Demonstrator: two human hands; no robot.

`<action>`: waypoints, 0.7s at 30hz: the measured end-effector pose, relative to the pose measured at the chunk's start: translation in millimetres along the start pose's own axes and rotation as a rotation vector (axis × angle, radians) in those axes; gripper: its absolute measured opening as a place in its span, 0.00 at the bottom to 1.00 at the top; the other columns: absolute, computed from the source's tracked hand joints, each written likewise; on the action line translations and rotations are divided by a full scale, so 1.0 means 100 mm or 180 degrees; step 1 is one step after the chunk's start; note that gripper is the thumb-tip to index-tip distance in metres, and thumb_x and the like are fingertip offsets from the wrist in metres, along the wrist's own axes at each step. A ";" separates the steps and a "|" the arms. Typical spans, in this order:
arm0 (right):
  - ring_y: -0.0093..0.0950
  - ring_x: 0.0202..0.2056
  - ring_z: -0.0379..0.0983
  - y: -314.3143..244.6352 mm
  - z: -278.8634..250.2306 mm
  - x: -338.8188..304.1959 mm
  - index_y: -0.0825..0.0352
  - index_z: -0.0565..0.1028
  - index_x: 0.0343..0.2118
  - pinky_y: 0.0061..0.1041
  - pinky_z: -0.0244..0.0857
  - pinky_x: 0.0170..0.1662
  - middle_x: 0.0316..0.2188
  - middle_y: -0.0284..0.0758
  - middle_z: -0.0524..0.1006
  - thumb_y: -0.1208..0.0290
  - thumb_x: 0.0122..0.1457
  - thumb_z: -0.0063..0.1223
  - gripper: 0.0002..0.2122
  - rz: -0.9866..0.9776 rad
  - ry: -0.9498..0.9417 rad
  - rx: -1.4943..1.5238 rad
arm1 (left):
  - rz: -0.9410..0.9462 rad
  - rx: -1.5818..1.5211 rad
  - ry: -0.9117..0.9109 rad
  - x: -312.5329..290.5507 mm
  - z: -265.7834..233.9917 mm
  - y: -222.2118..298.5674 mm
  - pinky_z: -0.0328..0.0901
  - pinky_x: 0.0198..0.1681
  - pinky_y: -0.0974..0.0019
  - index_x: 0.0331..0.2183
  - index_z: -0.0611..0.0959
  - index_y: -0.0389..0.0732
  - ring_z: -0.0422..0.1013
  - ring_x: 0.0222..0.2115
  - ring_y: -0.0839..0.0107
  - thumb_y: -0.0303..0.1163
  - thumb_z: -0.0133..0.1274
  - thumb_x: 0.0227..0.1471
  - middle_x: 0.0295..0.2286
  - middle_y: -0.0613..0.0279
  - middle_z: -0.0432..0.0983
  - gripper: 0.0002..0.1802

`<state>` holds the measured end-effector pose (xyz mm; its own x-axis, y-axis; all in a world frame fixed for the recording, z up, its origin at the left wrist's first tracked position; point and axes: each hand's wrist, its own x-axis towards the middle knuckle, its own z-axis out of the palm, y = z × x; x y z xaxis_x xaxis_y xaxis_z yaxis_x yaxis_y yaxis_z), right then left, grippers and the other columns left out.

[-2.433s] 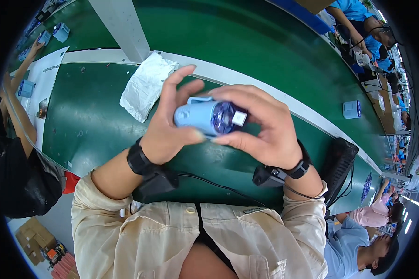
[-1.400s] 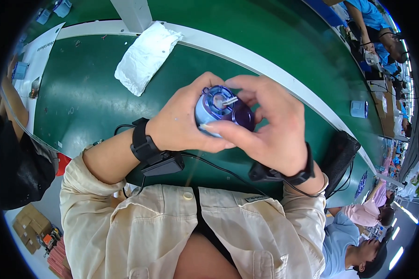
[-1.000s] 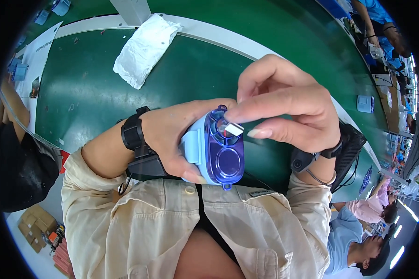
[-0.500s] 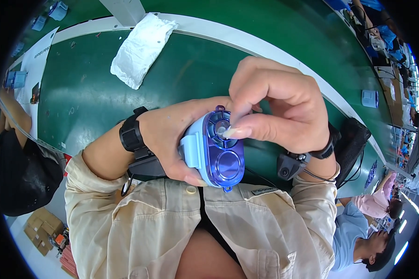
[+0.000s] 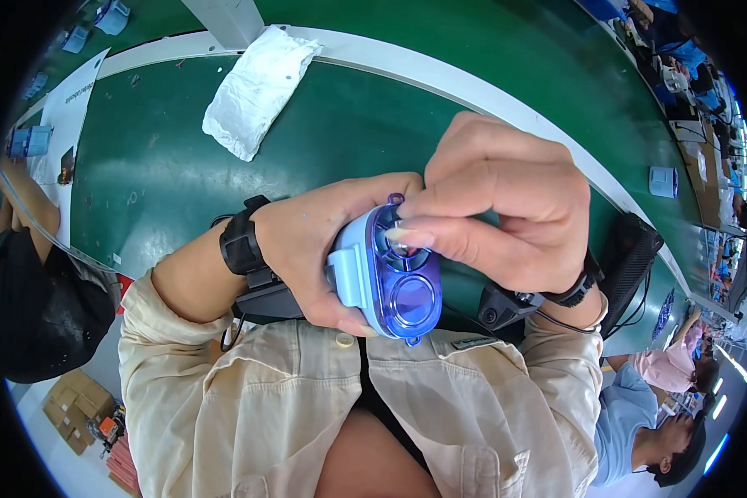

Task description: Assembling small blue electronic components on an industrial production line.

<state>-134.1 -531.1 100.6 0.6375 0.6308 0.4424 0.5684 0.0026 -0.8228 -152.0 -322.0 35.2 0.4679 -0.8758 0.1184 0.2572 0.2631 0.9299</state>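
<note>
My left hand (image 5: 311,241) is wrapped around a blue plastic device (image 5: 358,278) from its left side, holding it above my lap. The device has a light blue body, a shiny translucent purple front, two round parts one above the other, and small loops at top and bottom. The lower round part (image 5: 412,303) is uncovered. Over the upper ringed opening (image 5: 408,259), my right hand (image 5: 506,207) is closed in a thumb-and-finger pinch. Its fingertips are at the opening and hide most of the centre; whatever they pinch is too small to make out.
A crumpled white packet (image 5: 257,91) lies on the green table (image 5: 149,183). Beyond the white rail stands another blue unit (image 5: 662,181). A black oblong object (image 5: 635,261) lies right of my right wrist. Several blue units and a person are at left; other people are at right.
My right thumb and fingertips have shifted slightly at the upper opening, covering more of its centre. The device and both hands sit a little further right and lower in the picture.
</note>
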 end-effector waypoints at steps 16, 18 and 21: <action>0.27 0.20 0.66 -0.05 0.02 0.02 0.74 0.81 0.32 0.25 0.58 0.21 0.22 0.34 0.73 0.70 0.43 0.66 0.14 -0.1195 -0.0050 -0.1785 | 0.0644 0.0611 0.0449 0.03 -0.04 -0.02 0.63 0.34 0.73 0.35 0.67 0.41 0.66 0.31 0.79 0.36 0.74 0.23 0.31 0.68 0.70 0.38; 0.27 0.20 0.66 -0.17 -0.02 -0.01 0.74 0.81 0.33 0.25 0.58 0.21 0.23 0.35 0.73 0.69 0.42 0.65 0.15 -0.1198 -0.0233 -0.1993 | 0.0576 0.0625 0.0436 0.04 -0.05 -0.01 0.63 0.32 0.72 0.35 0.68 0.41 0.67 0.29 0.78 0.37 0.75 0.23 0.30 0.67 0.70 0.37; 0.28 0.20 0.66 -0.25 -0.03 -0.06 0.74 0.81 0.35 0.24 0.58 0.21 0.24 0.36 0.73 0.67 0.41 0.64 0.18 -0.1205 -0.0572 -0.2363 | 0.0567 0.0711 0.0489 0.04 -0.02 -0.02 0.64 0.30 0.72 0.34 0.68 0.41 0.67 0.27 0.77 0.37 0.75 0.23 0.29 0.66 0.70 0.37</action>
<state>-150.5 -536.9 119.2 0.2790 0.8037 0.5255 0.9603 -0.2316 -0.1557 -148.8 -324.9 32.9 0.6154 -0.7483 0.2478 -0.0242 0.2963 0.9548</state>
